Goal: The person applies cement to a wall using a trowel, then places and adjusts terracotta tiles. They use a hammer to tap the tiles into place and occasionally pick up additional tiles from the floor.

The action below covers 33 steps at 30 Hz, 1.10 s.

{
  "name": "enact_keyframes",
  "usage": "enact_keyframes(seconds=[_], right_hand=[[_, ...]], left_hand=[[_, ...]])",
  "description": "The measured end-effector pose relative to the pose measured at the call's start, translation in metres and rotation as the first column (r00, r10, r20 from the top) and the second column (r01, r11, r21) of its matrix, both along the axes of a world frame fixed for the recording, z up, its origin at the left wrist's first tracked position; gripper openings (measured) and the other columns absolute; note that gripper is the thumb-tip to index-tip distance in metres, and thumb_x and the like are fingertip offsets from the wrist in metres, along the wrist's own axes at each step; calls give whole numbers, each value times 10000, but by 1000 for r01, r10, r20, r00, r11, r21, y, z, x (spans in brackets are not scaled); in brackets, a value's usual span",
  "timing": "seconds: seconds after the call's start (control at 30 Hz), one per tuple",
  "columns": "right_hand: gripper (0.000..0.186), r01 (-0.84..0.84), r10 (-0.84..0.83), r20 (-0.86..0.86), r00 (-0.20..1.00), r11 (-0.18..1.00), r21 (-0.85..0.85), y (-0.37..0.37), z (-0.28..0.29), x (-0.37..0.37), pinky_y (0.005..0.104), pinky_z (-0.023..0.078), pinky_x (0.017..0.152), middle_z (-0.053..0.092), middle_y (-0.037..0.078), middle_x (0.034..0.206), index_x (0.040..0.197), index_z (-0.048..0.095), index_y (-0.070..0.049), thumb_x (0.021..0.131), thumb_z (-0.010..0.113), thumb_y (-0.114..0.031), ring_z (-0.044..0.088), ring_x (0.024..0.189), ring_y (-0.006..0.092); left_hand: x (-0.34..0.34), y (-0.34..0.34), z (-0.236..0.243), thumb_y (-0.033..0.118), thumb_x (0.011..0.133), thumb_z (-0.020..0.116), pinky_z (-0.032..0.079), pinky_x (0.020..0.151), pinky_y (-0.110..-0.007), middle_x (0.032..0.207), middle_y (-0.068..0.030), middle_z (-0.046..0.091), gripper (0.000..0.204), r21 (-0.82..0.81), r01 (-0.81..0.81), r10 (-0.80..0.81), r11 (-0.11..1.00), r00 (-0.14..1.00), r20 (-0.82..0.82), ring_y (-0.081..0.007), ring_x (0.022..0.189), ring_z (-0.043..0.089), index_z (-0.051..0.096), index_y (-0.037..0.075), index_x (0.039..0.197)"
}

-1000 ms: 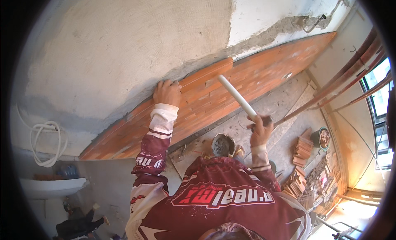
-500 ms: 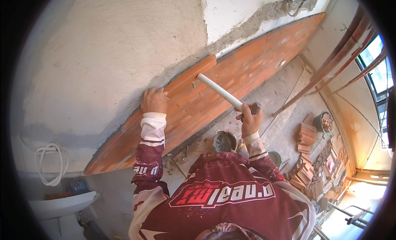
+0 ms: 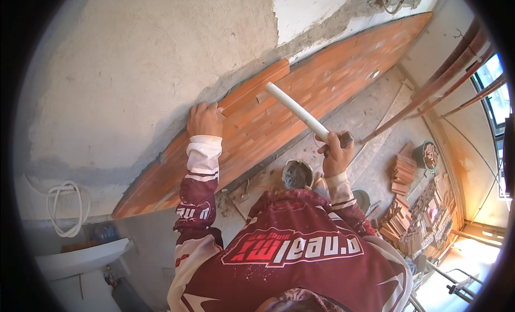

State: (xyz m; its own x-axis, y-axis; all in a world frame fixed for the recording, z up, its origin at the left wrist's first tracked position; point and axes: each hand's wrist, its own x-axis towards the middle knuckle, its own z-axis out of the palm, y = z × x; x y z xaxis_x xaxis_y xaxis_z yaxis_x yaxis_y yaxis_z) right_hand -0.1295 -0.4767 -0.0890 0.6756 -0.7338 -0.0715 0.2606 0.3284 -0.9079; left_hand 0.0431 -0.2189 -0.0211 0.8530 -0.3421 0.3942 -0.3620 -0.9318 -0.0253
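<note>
My left hand [image 3: 205, 119] is closed at the top edge of the tiled wall. Its bent fingertips press at the left end of a long terracotta tile [image 3: 254, 90] in the uppermost row. Gripped in my right hand [image 3: 338, 153] is a white tube-like tool [image 3: 296, 109] with a dark end showing beyond the fist. The tool's white tip is against or just in front of the tiles, below that upper tile; actual contact I cannot tell. A small brown piece [image 3: 262, 98] sticks out beside the tip. Below lies the orange tile facing [image 3: 343, 57], in staggered rows.
Bare plaster [image 3: 134, 60] rises above the tiles. A bucket of grey mortar [image 3: 296, 175] stands between the wall and me. Reddish poles [image 3: 424, 97] slant across the right. Stacked tiles [image 3: 403, 172] and a tile-filled bucket [image 3: 426, 155] occupy the floor. A white basin [image 3: 86, 260] is lower left.
The whole view has shifted slightly, carrying the wall up and right in the picture. Both hands keep nearly the same places against the tiles, and their grips look the same.
</note>
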Motion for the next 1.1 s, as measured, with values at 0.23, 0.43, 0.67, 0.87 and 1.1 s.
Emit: enact_keyframes(seconds=[0.23, 0.43, 0.67, 0.87, 1.1], right_hand=[[170, -86, 86, 43, 995, 996, 2, 4, -7, 9, 241, 502, 478, 660, 199, 953, 932, 448, -20, 938, 588, -116, 688, 767, 226], [164, -133, 133, 20, 991, 991, 14, 6, -11, 11, 248, 516, 473, 656, 187, 950, 942, 454, -20, 936, 585, -118, 690, 772, 233], [143, 2, 2, -46, 999, 998, 66, -38, -14, 3, 229, 485, 428, 666, 151, 900, 908, 501, -40, 941, 566, -163, 675, 645, 200], [177, -466, 383, -409, 828, 876, -124, -68, -11, 5, 239, 485, 426, 676, 127, 821, 964, 551, -4, 899, 617, -155, 636, 609, 160], [185, -791, 696, -377, 611, 558, -252, -1, -9, 34, 236, 493, 500, 674, 112, 857, 987, 551, 3, 891, 638, -129, 611, 640, 130]], left_hand=[[6, -3, -2, 225, 877, 638, 494, 786, -427, 903, -82, 627, 197, -28, 12, -12, 1000, 1000, -3, -299, 923, 579, 730, 99, 997], [6, -4, 1, 218, 881, 635, 489, 810, -418, 917, -97, 637, 207, -16, -19, 18, 1000, 998, -55, -301, 927, 579, 728, 81, 1005], [9, 6, -8, 178, 868, 647, 479, 819, -414, 909, -106, 637, 207, -99, 49, -52, 994, 998, -19, -301, 912, 577, 721, 52, 1015], [-33, -4, 13, 192, 843, 685, 475, 845, -427, 954, -142, 648, 289, -348, 294, -288, 890, 955, 68, -307, 974, 587, 686, 40, 1089], [-124, -27, -47, 367, 800, 725, 484, 779, -477, 995, -195, 659, 433, -325, 197, -353, 925, 764, -540, -394, 939, 615, 649, 36, 1069]])
